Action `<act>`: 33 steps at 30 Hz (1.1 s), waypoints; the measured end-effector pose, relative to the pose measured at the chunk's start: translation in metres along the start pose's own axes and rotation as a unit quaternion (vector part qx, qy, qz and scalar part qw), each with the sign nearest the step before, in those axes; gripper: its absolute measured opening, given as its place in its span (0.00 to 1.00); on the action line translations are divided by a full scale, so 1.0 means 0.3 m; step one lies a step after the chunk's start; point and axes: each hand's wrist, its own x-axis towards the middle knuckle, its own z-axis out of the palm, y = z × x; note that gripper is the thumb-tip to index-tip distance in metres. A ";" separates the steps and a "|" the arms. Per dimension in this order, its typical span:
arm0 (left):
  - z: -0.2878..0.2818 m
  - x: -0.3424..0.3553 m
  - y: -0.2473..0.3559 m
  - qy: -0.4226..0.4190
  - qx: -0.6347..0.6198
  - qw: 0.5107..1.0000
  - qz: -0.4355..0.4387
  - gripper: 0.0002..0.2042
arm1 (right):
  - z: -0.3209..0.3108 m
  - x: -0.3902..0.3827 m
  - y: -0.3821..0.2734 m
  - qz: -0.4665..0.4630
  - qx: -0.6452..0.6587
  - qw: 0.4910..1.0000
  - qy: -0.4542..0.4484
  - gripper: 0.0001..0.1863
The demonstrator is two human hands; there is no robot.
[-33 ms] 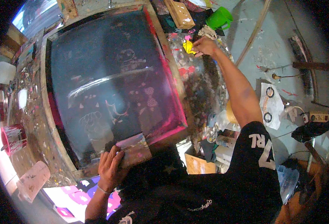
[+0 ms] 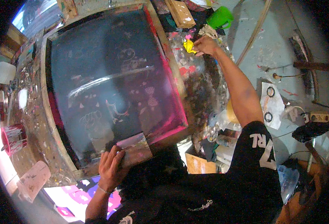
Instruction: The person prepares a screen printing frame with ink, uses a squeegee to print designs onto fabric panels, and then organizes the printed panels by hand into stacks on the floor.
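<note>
A screen-printing frame [image 2: 46, 112] with a dark mesh [image 2: 104, 67] fills the middle, stained pink along its right side and marked with faint drawings. My left hand [image 2: 110, 166] is closed on a flat, paint-smeared scraper or board [image 2: 136, 149] at the frame's lower edge. My right hand [image 2: 205, 46], reaching to the right of the frame, pinches a crumpled yellow piece [image 2: 189, 46], cloth or paper, over the paint-splattered table [image 2: 194, 82]. Just beyond it lie a pale rag [image 2: 208, 30] and a green mug [image 2: 218, 18].
A wooden block [image 2: 179, 13] sits at the top. At left are a pink-red paint container [image 2: 13, 138], a pale container [image 2: 3, 72] and a stained plastic piece [image 2: 35, 181]. At right are a paper with two rings [image 2: 269, 104], a power strip [image 2: 319, 117] and a black bag [image 2: 308, 130].
My right hand has shifted very slightly with the yellow piece. Little else differs visibly.
</note>
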 end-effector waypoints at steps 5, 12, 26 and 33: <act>0.005 -0.005 -0.001 -0.011 -0.004 1.000 -0.001 0.28 | -0.001 0.003 0.007 -0.041 -0.096 0.994 0.023 0.13; -0.003 -0.017 0.011 -0.016 0.020 1.000 -0.016 0.26 | -0.002 0.064 -0.004 -0.088 -0.135 0.987 0.020 0.13; 0.019 -0.005 0.006 0.021 0.025 0.999 -0.028 0.27 | 0.039 -0.494 0.016 -0.243 -0.257 0.920 0.171 0.16; 0.027 -0.001 0.038 0.040 0.019 0.999 -0.022 0.28 | 0.241 -0.957 0.302 -0.118 -0.115 0.979 0.120 0.24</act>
